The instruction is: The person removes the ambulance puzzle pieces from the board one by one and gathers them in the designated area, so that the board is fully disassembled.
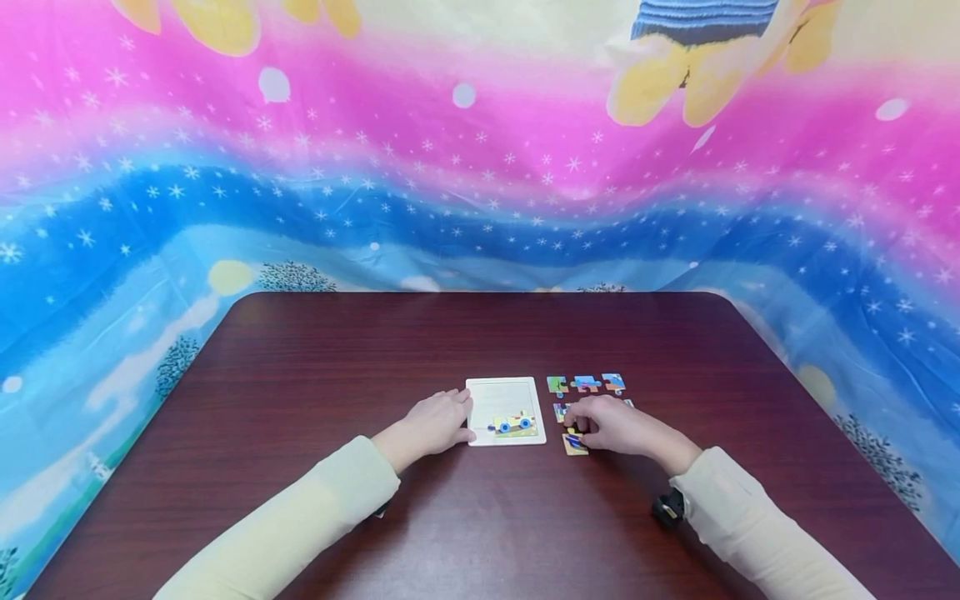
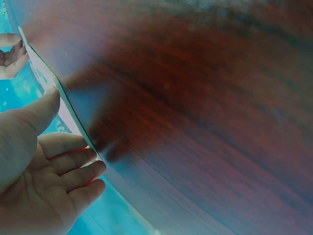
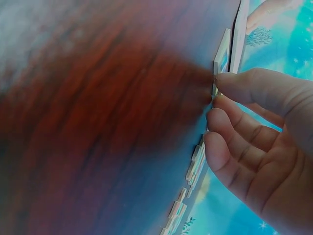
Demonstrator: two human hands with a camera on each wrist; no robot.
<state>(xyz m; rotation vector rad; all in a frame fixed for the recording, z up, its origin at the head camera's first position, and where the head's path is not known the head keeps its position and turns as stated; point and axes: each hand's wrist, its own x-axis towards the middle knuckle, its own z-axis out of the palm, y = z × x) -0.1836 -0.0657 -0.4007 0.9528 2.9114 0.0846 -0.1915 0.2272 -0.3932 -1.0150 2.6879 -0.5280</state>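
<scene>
A square white puzzle tray (image 1: 498, 395) lies on the table, with joined pieces showing a yellow vehicle with blue wheels (image 1: 517, 426) in its lower right part. My left hand (image 1: 435, 422) rests along the tray's left edge, fingers nearly straight; in the left wrist view its thumb (image 2: 48, 107) touches the tray rim. To the right of the tray, my right hand (image 1: 621, 427) pinches a yellow and blue puzzle piece (image 1: 576, 448) between thumb and curled fingers. In the right wrist view the thumb tip (image 3: 226, 81) is right at that piece's edge. The hand partly covers pieces beneath it.
Behind the right hand, loose puzzle pieces stand in a row: a green one (image 1: 557, 384), a blue and pink one (image 1: 587, 383) and a blue and orange one (image 1: 613, 382). Another piece (image 1: 560, 412) shows beside the fingers. A patterned cloth (image 1: 465, 192) hangs behind the dark wooden table (image 1: 360, 333).
</scene>
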